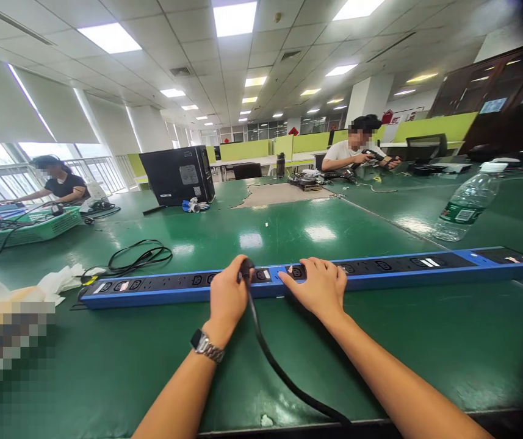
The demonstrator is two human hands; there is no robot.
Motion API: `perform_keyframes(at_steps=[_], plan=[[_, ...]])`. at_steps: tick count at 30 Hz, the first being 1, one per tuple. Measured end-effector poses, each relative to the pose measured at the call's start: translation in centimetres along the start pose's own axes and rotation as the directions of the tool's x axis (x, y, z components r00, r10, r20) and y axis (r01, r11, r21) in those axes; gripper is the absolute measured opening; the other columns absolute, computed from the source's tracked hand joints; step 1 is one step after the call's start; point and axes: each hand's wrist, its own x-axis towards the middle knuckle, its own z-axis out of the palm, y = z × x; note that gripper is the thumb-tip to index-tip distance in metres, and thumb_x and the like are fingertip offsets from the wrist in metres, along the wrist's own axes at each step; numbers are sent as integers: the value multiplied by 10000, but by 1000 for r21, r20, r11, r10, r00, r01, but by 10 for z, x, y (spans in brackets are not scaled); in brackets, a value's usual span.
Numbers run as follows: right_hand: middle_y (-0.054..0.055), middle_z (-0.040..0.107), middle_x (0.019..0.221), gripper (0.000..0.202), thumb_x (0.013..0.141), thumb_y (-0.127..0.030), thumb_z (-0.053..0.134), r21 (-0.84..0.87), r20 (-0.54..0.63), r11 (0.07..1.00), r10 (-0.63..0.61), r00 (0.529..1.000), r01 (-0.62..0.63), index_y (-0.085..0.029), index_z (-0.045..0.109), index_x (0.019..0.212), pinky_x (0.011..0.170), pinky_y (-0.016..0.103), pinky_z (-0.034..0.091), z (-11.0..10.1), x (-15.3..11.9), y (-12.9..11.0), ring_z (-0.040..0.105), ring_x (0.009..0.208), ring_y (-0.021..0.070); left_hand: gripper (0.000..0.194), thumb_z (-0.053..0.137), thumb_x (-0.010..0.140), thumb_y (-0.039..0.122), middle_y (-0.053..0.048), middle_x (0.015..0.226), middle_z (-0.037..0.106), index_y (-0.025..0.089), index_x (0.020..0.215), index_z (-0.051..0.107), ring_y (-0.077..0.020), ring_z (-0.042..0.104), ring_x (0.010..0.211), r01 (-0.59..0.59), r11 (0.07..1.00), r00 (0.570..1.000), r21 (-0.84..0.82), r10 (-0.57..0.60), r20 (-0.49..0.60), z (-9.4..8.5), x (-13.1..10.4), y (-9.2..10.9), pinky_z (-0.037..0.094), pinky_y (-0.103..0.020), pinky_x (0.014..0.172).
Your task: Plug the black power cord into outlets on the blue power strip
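Note:
A long blue power strip (380,280) with a black face and rows of sockets lies across the green table in front of me. My left hand (228,292) is closed around a black plug (245,268), held at the strip's sockets near the middle. Whether its contacts are inside a socket is hidden. From the plug a thick black cable (273,361) curves down to the table's near edge. My right hand (320,286) grips the strip just right of the plug, thumb on the top and fingers bent over the far side.
A coiled black cord (140,259) lies beyond the strip's left end. A plastic bottle (465,210) stands at right. Farther back are a black computer case (176,177), a green basket (36,228) and loose parts (307,181). Two people sit across the table.

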Motion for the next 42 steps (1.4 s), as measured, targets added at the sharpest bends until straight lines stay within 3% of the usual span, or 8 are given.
perform_keyframes(at_steps=[5,16,24,37,40,42], plan=[[145,624,1266,620,799,-676,485,18,8,1000,18,1000,-18,-177,656,1124,1095,551,183,-1,1,-3,436,1242,352,271,547,927,304,-42,879,755,206,1157,653,-171,659,731,58,992,998,113,-60,13,-25,-8,-33,468,-245,692],[142,616,1281,625,822,-675,442,27,-12,1000,-4,1000,5,-181,647,1145,1105,545,173,1,-1,0,439,1245,347,263,535,936,285,-64,926,756,250,1169,652,-231,684,807,-49,936,985,348,-12,171,-31,2,-31,476,-287,714],[141,603,1322,627,833,-652,450,15,15,1000,10,1000,-10,-171,634,1190,1120,536,161,-1,-3,-1,433,1274,335,255,580,918,300,-67,971,747,232,1150,664,-226,674,863,-54,964,986,261,10,165,-31,1,-44,500,-302,770],[142,616,1305,569,847,-580,480,-3,-21,1000,14,1000,-14,-150,643,1181,1109,530,182,1,-3,-3,441,1254,324,301,645,850,349,-69,1036,766,190,1095,715,-221,706,926,-45,999,998,-28,44,-34,-14,-3,-64,545,-345,894],[145,622,1292,545,854,-567,474,-6,-38,1000,11,999,-11,-152,653,1158,1102,527,189,3,-2,-3,446,1243,323,288,645,847,364,-61,992,775,188,1061,722,-210,716,875,-53,998,996,-41,50,-70,-18,-1,-59,555,-324,867],[145,625,1283,538,858,-563,474,-10,-45,1000,10,999,-10,-151,656,1152,1100,525,192,3,-2,-3,449,1237,322,290,634,861,377,-46,939,777,184,1063,712,-194,718,826,-56,997,987,-61,46,-151,-23,3,-47,559,-294,823]])
